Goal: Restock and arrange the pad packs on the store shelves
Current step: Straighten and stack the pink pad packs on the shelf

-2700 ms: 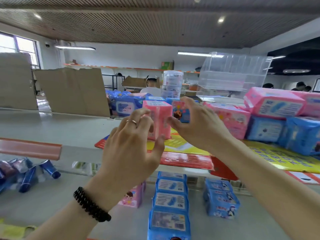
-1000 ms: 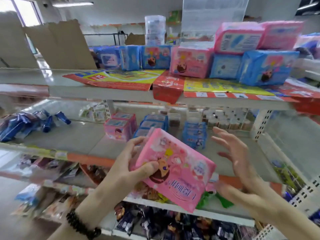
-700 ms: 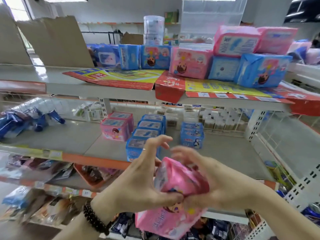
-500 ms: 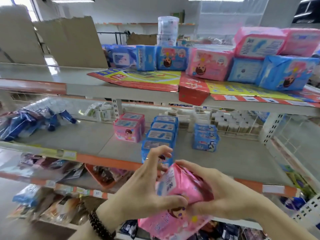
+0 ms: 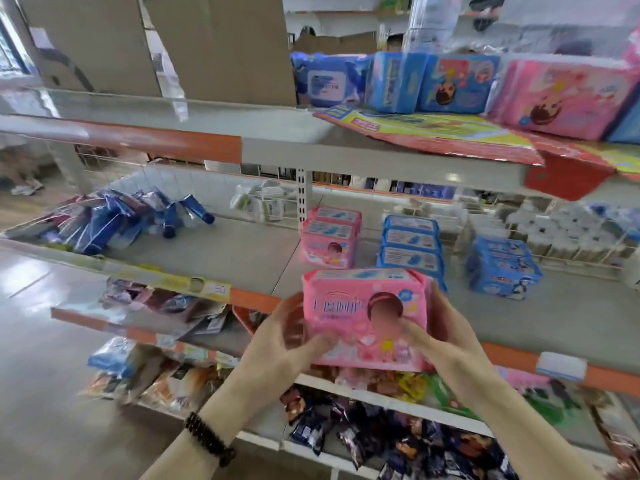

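Both hands grip the pink pad pack (image 5: 363, 320) w/ its printed face toward the camera: left hand (image 5: 287, 344) curled on its left end, right hand (image 5: 433, 337) on its right end, thumb across the front. Pack is held over the front edge of the middle shelf (image 5: 242, 251), just in front of the pink stack (image 5: 330, 237) & blue stack (image 5: 410, 245).

A shop: tiered metal shelves (image 5: 270, 147) with price strips (image 5: 207, 289) hold packaged goods (image 5: 410, 251).
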